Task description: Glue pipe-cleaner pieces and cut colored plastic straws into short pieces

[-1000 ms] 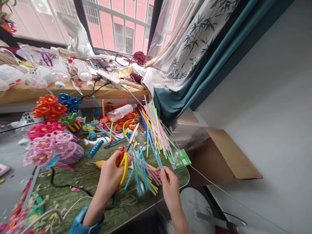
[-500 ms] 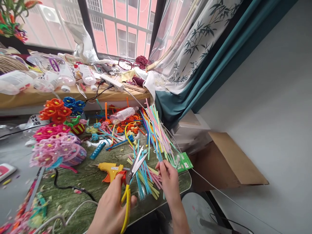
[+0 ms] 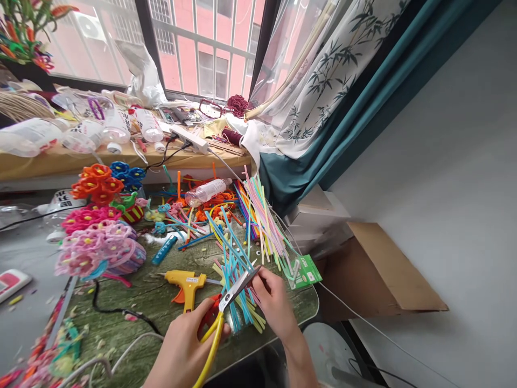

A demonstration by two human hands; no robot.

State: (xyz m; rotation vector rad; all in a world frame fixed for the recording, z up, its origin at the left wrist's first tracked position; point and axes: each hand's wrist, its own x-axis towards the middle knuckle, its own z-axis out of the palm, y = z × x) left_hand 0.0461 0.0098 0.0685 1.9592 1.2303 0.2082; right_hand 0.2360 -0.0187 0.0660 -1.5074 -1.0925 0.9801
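My left hand (image 3: pixel 188 337) is wrapped round the yellow handles of a pair of scissors (image 3: pixel 238 288). Their blades point up and right, nearly closed, with the tips close to the fingers of my right hand (image 3: pixel 274 299). That hand pinches a few light-blue pipe cleaners (image 3: pixel 232 242), which slant up and left from the blade tips. Whether the blades are cutting into them I cannot tell. Below lies a pile of short cut pipe cleaners (image 3: pixel 242 312) in blue, pink and yellow. A yellow glue gun (image 3: pixel 186 283) rests just beyond my left hand.
Long pastel pipe cleaners (image 3: pixel 264 215) lie at the table's right, by a green packet (image 3: pixel 307 271). Pipe-cleaner flowers (image 3: pixel 95 242) stand on the left. A plastic bottle (image 3: pixel 208 191) lies behind. An open cardboard box (image 3: pixel 383 269) is beyond the right edge.
The scissors have swung right and their open blades have nearly closed beside my right hand. The blue pipe cleaners it holds now lean left, away from the long bundle.
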